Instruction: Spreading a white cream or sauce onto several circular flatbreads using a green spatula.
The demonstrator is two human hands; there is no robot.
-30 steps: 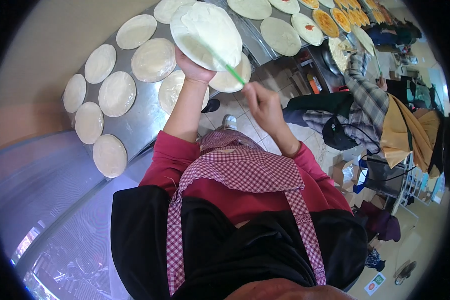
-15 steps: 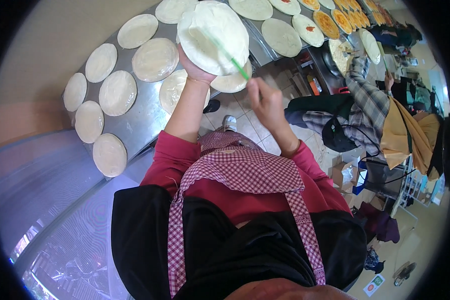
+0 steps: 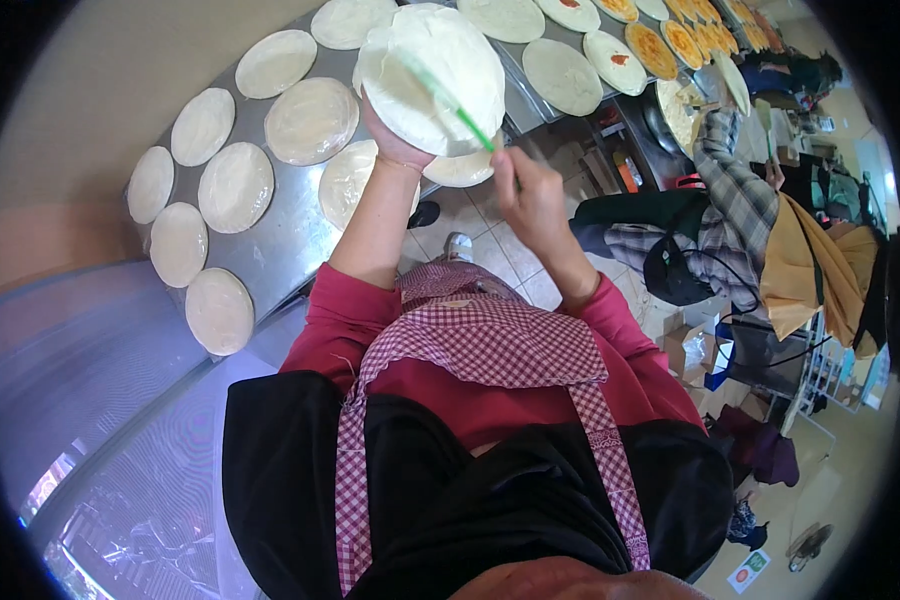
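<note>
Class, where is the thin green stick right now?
In the head view, the thin green stick lies slanted across the round white flatbread that the left hand holds up, its lower end gripped by the right hand, above the steel counter.

Bright, even daylight; soft glare streaks the steel tabletop [image 3: 300, 240]. Fisheye bending curves the edges, a black rim surrounds, and the far right corner blurs slightly.

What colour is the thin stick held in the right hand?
Green: the stick in the right hand lies across the pale round flatbread, clearest in the head view.
</note>
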